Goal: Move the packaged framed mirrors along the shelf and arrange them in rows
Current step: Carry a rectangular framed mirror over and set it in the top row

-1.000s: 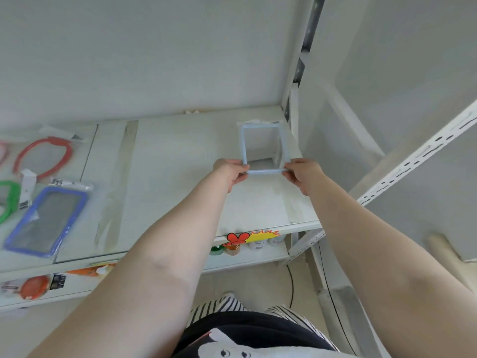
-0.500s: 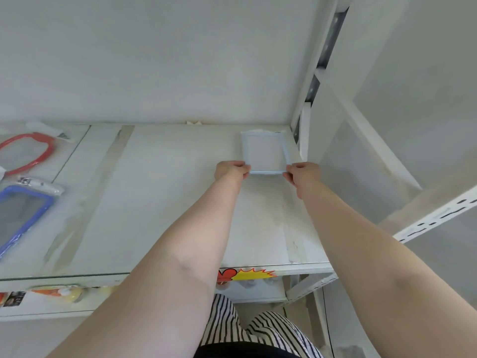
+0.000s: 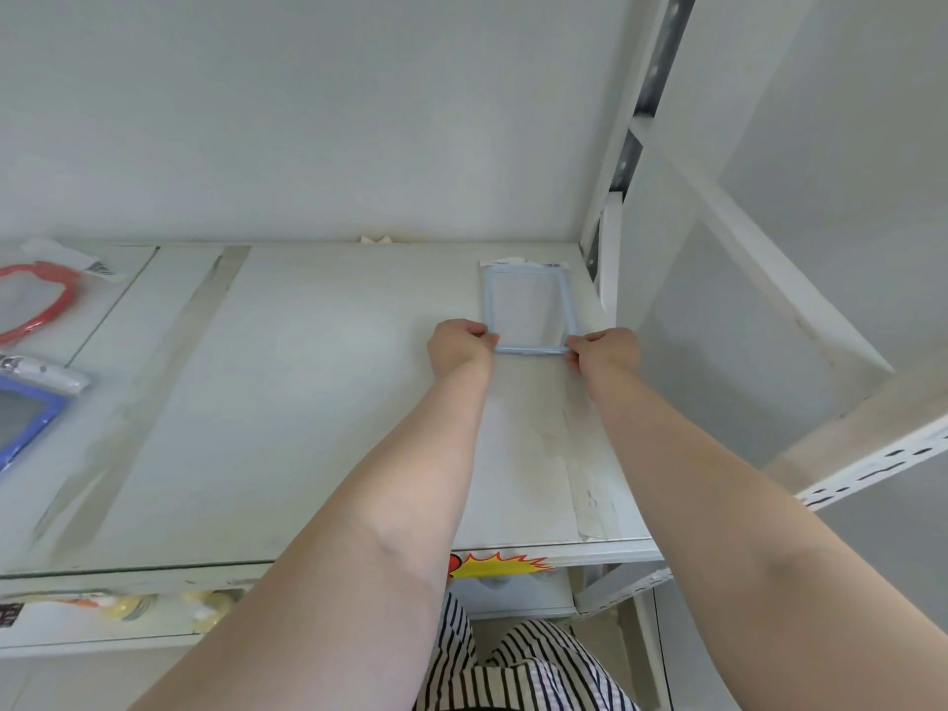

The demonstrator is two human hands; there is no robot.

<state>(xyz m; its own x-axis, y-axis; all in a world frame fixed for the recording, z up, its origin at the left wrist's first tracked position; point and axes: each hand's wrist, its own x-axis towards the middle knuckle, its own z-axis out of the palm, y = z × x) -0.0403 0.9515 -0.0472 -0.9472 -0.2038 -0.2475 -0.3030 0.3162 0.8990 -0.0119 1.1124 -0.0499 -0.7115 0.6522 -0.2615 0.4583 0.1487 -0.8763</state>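
Pale blue mirror (image 3: 527,310) lies flat in shelf (image 3: 318,402) back-right corner. Left hand (image 3: 459,346) & right hand (image 3: 605,348) each pinch a near corner. Square it w/ back wall, then let go gently.

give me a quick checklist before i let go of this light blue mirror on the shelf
1. Both hands on the near corners: left hand and right hand pinch the light blue mirror: ok.
2. Mirror flat on the shelf: looks flat; full contact cannot tell.
3. Square to the back wall: far edge looks parallel to it: ok.
4. Tucked into the right rear corner: close to the upright; touching cannot tell.
5. Room for a row to its left: shelf bare there: ok.
6. Others in rows: red mirror and dark blue mirror lie far left: not ok.
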